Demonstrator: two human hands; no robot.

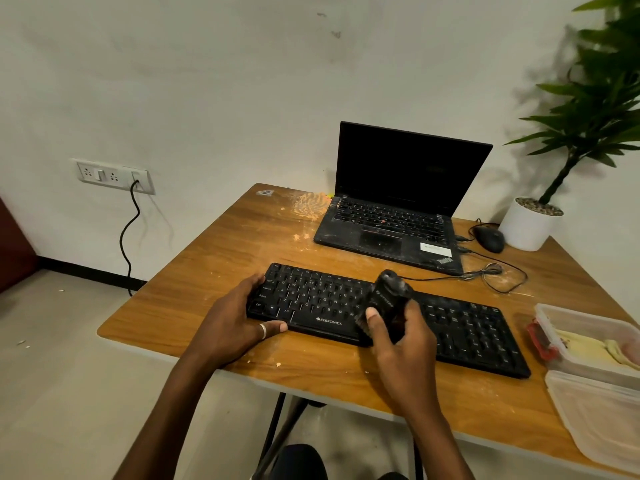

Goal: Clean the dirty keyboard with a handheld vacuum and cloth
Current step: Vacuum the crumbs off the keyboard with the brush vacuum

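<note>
Black keyboard (pixel 460 327) lies slantwise nr the front edge of the table (pixel 214 258). L hand (pixel 239 317) grips its left end, thumb on the front rim. R hand (pixel 398 344) is wrapped round a small black handheld vacuum (pixel 389 299), brush end down on the keys at mid-board. Open laptop (pixel 398 202), screen dark, at far edge; mouse (pixel 490 239) & white plant pot (pixel 526 226) at far right corner; clear tubs (pixel 588 372) at right edge.

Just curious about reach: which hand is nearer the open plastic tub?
Right. The right hand, holding the vacuum over the keyboard middle, is just left of the tub; the left hand grips the keyboard's left end, farther off.
</note>
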